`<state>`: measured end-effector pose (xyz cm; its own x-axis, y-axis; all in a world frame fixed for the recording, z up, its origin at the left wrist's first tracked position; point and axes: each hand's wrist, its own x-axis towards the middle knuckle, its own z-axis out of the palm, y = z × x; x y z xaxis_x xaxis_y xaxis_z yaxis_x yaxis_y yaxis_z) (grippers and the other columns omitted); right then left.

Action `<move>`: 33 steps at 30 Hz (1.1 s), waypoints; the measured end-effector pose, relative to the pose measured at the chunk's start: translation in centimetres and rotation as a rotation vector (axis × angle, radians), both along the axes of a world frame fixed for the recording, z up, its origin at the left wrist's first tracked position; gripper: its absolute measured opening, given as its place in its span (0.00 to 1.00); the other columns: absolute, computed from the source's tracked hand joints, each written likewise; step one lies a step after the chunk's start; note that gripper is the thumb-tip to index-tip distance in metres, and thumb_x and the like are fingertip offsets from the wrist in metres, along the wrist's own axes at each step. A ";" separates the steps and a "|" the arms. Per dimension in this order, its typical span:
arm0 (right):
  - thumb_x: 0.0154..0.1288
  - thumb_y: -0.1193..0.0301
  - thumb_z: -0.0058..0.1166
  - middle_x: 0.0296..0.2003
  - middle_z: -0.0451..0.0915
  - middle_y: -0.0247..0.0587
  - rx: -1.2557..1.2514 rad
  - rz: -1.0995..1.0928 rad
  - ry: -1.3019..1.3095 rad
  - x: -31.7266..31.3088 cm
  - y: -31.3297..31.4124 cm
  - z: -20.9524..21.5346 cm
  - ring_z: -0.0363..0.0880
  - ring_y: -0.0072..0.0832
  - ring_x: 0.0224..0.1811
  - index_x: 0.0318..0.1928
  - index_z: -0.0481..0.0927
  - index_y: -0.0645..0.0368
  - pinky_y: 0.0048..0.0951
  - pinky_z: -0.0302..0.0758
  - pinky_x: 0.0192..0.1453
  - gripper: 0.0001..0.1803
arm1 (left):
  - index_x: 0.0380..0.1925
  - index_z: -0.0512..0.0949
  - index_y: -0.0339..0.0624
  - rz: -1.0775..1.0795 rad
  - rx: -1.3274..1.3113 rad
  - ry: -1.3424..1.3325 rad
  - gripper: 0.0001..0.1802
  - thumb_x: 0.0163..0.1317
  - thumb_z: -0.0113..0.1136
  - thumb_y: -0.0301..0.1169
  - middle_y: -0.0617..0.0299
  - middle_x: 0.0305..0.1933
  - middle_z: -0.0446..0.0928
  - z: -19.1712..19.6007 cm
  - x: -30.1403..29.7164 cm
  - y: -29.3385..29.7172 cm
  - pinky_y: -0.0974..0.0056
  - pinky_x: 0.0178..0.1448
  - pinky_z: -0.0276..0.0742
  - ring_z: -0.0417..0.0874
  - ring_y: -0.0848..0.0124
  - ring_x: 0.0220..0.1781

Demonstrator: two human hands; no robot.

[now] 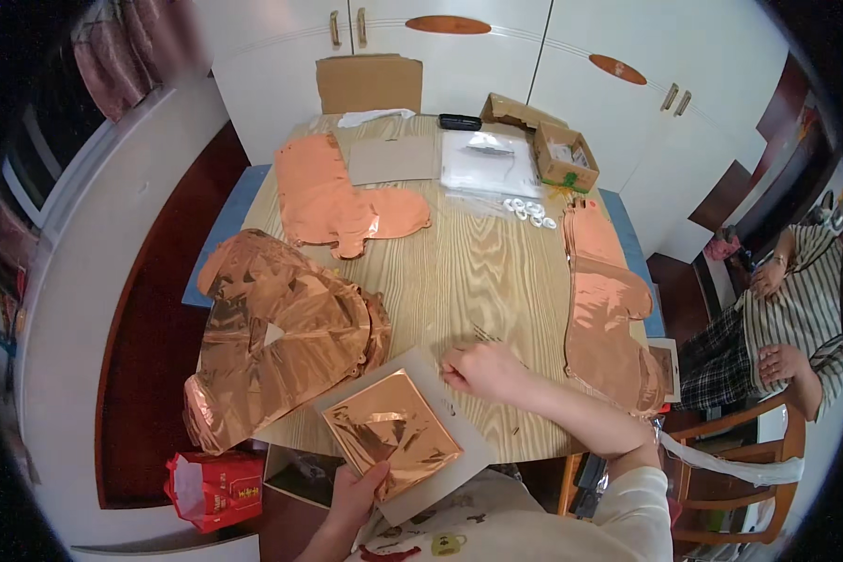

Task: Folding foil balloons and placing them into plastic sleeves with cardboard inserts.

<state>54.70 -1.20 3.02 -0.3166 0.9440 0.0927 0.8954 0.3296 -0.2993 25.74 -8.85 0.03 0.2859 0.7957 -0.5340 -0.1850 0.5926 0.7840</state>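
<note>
My left hand (363,495) grips the lower edge of a grey card (468,448) with a folded copper-coloured foil balloon (398,436) lying on it, its thumb on the foil. The card is tilted over the table's near edge. My right hand (485,371) rests closed on the wooden table just right of the card's upper corner. A few thin, short sticks (483,333) lie just beyond its knuckles. Whatever its fingers may hold is hidden.
Flat foil balloons lie at the left (281,328), far left (337,201) and right (609,309). Clear bags (489,164), white rings (531,214), a small cardboard box (567,159) and a black case (459,122) are at the back. A person (787,318) stands right, beside a wooden chair (735,468).
</note>
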 end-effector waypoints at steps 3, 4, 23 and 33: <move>0.63 0.62 0.56 0.25 0.81 0.45 -0.105 -0.029 0.008 -0.4 -0.4 0.9 0.83 0.44 0.27 0.35 0.78 0.55 0.44 0.79 0.31 0.10 | 0.47 0.79 0.28 -0.038 0.016 0.014 0.12 0.67 0.58 0.24 0.58 0.43 0.83 0.1 0.3 -0.1 0.70 0.45 0.79 0.82 0.75 0.40; 0.63 0.63 0.57 0.23 0.81 0.45 -0.147 -0.042 0.013 -0.6 -0.6 1.3 0.82 0.45 0.26 0.35 0.78 0.55 0.45 0.79 0.31 0.09 | 0.47 0.79 0.29 -0.059 0.035 0.050 0.12 0.67 0.58 0.24 0.58 0.43 0.83 -0.1 0.4 -0.1 0.70 0.45 0.79 0.82 0.75 0.40; 0.54 0.72 0.56 0.26 0.77 0.39 0.266 -0.041 -0.125 -4.6 -2.8 1.7 0.82 0.34 0.26 0.33 0.73 0.58 0.34 0.79 0.24 0.07 | 0.37 0.78 0.34 -0.016 0.241 0.021 0.08 0.71 0.56 0.30 0.68 0.33 0.80 -2.2 3.7 -2.1 0.71 0.39 0.74 0.76 0.80 0.34; 0.47 0.73 0.57 0.28 0.73 0.37 0.308 -0.029 -0.178 -4.9 -3.7 2.1 0.80 0.30 0.33 0.32 0.71 0.58 0.29 0.79 0.26 0.11 | 0.34 0.78 0.34 0.071 0.132 -0.016 0.09 0.71 0.55 0.29 0.67 0.31 0.79 -1.5 3.9 -2.8 0.71 0.36 0.72 0.75 0.80 0.31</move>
<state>49.80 -4.85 5.11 -0.3269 0.8892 0.3199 0.9348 0.3540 -0.0285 29.66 -11.63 -1.45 0.2338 0.8771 -0.4196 -0.2356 0.4698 0.8507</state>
